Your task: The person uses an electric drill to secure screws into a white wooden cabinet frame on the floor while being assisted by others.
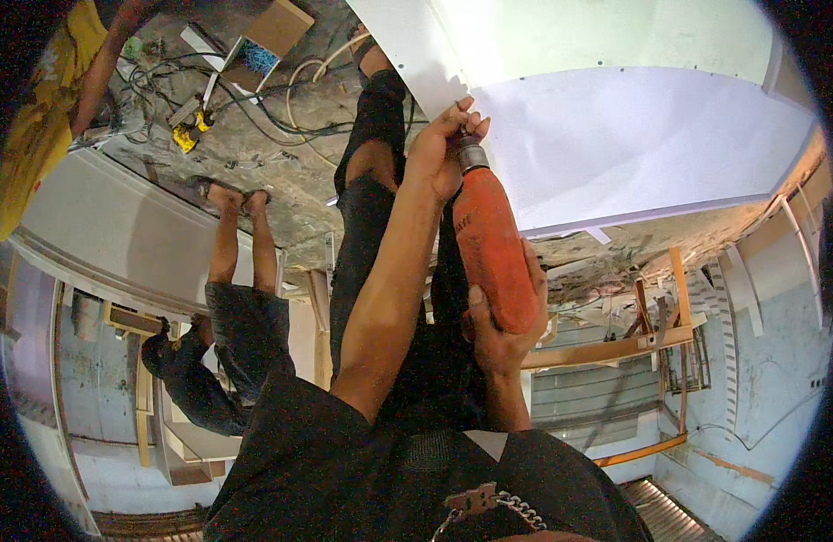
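1. Left hand (441, 149), frame centre-top, clenched round the metal chuck (472, 155) of the orange drill (491, 246).
2. Right hand (504, 330) grasps the drill body from below.
3. Drill tip meets the white panel (633, 144), upper right.
4. Brown cardboard box (274, 32) upper left, among cables (209, 99).

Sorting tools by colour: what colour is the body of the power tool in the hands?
Orange-red body, clearest in the head view.

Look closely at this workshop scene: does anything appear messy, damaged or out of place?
Yes. Tangled cables sprawl loose across the rough floor beside an open cardboard box, near bare feet. The white panel looks intact.
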Demonstrator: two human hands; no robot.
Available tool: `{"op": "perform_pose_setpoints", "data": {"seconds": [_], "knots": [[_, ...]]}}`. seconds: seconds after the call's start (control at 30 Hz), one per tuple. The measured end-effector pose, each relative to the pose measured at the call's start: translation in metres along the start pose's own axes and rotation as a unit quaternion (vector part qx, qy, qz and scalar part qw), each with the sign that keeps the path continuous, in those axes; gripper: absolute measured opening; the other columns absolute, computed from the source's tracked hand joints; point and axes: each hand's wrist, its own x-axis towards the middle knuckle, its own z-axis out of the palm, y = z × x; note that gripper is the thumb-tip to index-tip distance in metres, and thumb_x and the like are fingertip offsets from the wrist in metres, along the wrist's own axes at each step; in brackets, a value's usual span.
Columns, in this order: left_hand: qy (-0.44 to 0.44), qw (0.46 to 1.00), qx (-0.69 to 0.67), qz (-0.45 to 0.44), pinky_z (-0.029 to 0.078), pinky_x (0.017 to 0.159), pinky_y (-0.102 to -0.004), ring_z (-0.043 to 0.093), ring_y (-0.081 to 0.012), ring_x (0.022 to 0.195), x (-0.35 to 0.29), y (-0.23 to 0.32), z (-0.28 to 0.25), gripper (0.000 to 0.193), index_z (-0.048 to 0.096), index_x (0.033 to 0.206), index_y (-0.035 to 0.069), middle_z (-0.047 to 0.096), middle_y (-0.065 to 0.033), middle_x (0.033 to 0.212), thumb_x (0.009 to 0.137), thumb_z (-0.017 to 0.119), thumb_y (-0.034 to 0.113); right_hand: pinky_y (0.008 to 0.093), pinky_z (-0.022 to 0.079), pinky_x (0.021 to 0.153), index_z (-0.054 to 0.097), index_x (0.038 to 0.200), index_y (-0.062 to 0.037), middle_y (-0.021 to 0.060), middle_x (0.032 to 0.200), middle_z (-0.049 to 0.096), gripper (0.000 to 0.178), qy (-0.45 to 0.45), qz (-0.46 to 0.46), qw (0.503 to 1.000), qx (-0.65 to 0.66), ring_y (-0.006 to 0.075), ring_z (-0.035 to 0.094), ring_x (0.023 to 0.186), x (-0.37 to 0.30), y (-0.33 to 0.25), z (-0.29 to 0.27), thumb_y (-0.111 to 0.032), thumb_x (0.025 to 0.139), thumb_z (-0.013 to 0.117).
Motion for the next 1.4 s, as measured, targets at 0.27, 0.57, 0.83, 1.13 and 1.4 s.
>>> {"op": "perform_pose_setpoints", "data": {"seconds": [0.27,0.57,0.83,1.13,1.4], "knots": [[-0.009,1.000,-0.021,-0.006,0.054,0.094,-0.0391,0.060,-0.0226,0.079,0.001,0.004,-0.003,0.023,0.053,0.114,-0.008,0.058,-0.0117,0.085,0.093,0.053,0.003,0.0386,0.039,0.105,0.040,0.137,0.0071,0.0175,0.133,0.049,0.071,-0.002,-0.008,1.000,-0.003,0.0275,0.049,0.123,-0.002,-0.001,0.005,-0.008,0.075,0.071],[-0.047,0.991,-0.112,-0.049,0.052,0.097,-0.0390,0.059,-0.0221,0.079,0.003,0.007,-0.004,0.026,0.051,0.117,-0.008,0.056,-0.0112,0.085,0.095,0.053,0.006,0.0380,0.041,0.104,0.041,0.136,0.0083,0.0183,0.133,0.049,0.069,-0.002,-0.019,0.999,-0.034,0.0272,0.050,0.122,-0.001,-0.010,0.007,-0.007,0.076,0.070],[0.041,0.997,-0.071,-0.002,0.050,0.103,-0.0449,0.062,-0.0267,0.099,-0.007,0.002,0.018,0.025,0.048,0.118,-0.008,0.059,-0.0125,0.100,0.098,0.049,0.008,0.0370,0.042,0.103,0.041,0.137,0.0079,0.0185,0.133,0.049,0.069,-0.002,-0.021,0.997,-0.079,0.0273,0.051,0.122,0.000,-0.016,0.004,-0.004,0.075,0.070],[0.018,0.994,-0.111,0.004,0.051,0.101,-0.0484,0.063,-0.0287,0.104,-0.002,-0.003,0.009,0.028,0.047,0.123,-0.004,0.061,-0.0157,0.112,0.097,0.051,0.004,0.0379,0.041,0.104,0.039,0.138,0.0077,0.0184,0.134,0.047,0.071,-0.012,-0.008,1.000,-0.027,0.0270,0.050,0.123,0.003,-0.008,-0.002,-0.003,0.074,0.069],[-0.027,0.988,-0.146,-0.030,0.053,0.098,-0.0396,0.062,-0.0220,0.087,0.006,-0.005,-0.002,0.025,0.049,0.118,-0.006,0.058,-0.0115,0.092,0.100,0.047,0.011,0.0385,0.041,0.104,0.040,0.137,0.0073,0.0183,0.133,0.048,0.069,-0.005,-0.001,1.000,-0.021,0.0277,0.051,0.122,0.004,-0.008,-0.002,-0.007,0.075,0.069]]}}
